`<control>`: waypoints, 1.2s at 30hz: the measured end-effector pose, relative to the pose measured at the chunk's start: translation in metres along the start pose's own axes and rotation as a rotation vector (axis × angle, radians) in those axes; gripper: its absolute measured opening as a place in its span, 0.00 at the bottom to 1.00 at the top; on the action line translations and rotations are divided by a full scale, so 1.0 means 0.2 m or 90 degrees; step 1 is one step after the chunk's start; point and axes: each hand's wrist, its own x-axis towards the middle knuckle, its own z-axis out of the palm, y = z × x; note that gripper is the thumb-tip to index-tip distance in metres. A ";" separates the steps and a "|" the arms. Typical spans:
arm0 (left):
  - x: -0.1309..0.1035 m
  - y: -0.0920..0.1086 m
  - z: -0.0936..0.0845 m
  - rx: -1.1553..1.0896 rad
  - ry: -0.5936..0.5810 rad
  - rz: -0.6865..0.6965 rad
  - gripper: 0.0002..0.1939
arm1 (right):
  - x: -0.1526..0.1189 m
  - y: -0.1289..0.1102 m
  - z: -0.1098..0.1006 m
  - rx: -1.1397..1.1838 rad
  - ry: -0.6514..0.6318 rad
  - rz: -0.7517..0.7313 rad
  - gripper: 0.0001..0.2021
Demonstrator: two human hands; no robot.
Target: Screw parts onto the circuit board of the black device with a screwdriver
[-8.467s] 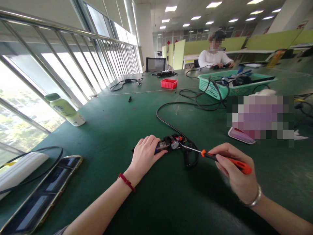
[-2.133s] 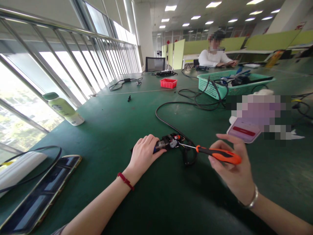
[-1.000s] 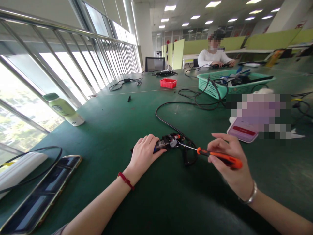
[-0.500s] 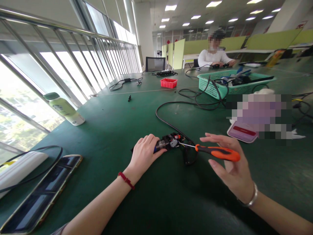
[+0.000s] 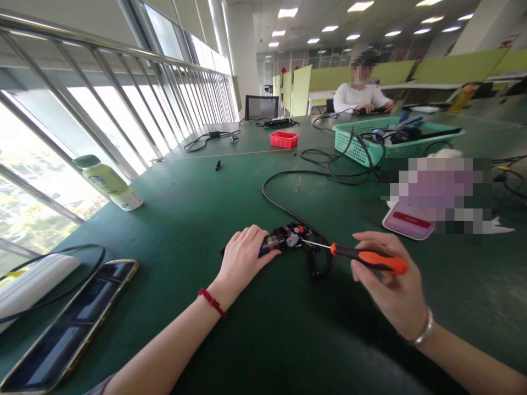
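Note:
My left hand [image 5: 244,253] is closed around a dark, opened-up electric device [image 5: 290,237], pressing it to the green table. Wires, a small grey block and a red-orange part show at its bare end. A screwdriver [image 5: 370,258] with an orange and black handle lies between the thumb and fingers of my right hand [image 5: 393,285]. Its thin metal tip reaches the grey block and wires; exactly what it touches is too small to tell. Beside that end rests a black part [image 5: 317,263], and a black cable [image 5: 284,206] runs from the device.
A turquoise basket [image 5: 358,151] of tools and cables stands back right, with a red tray [image 5: 284,140] left of it. A phone [image 5: 69,329] and a green bottle [image 5: 109,184] are on the left. Across the table a person [image 5: 358,99] sits.
My right hand's fingers have drawn in closer around the screwdriver handle, which has shifted slightly right and down. The left hand and the device stay put.

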 end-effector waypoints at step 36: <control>0.00 0.00 0.00 0.009 -0.003 -0.002 0.15 | 0.03 0.00 -0.02 -0.087 0.017 -0.056 0.20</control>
